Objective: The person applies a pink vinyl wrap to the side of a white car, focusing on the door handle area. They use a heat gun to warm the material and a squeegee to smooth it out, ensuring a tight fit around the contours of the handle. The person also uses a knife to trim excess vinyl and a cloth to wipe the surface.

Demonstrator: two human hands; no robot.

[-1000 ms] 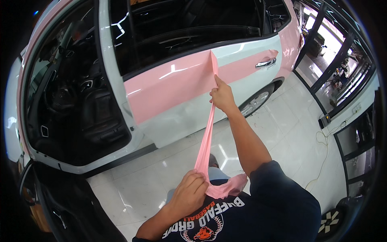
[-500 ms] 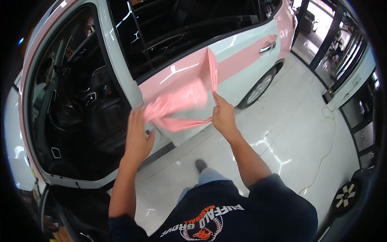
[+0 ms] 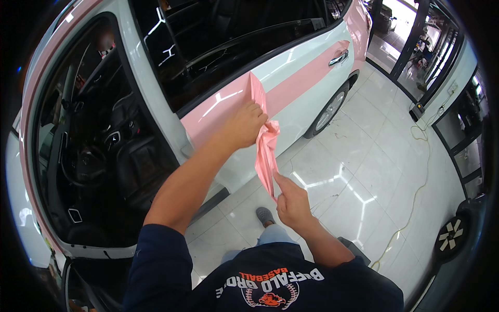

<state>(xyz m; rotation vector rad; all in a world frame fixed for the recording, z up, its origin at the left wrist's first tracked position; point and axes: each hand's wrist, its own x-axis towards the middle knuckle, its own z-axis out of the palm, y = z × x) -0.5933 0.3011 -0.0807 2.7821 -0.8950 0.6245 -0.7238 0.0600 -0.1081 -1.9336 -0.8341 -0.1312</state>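
1. Left hand (image 3: 247,125): fingers curled together, clamped on bunched pink film (image 3: 267,153).
2. Right hand (image 3: 292,204): fingers closed on the film's lower end.
3. Film: runs between the 2 hands; upper part joins the rear door (image 3: 299,115).

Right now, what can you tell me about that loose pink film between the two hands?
The glossy pink strip of thin, plastic-looking film is gathered lengthwise and creased, with a crumpled bulge below the left hand, which grips it and hides a part. Its upper end stands out from the white-and-pink car door in a pointed fold just under the dark side window. Below, it slants down to a narrow end held by the right hand.
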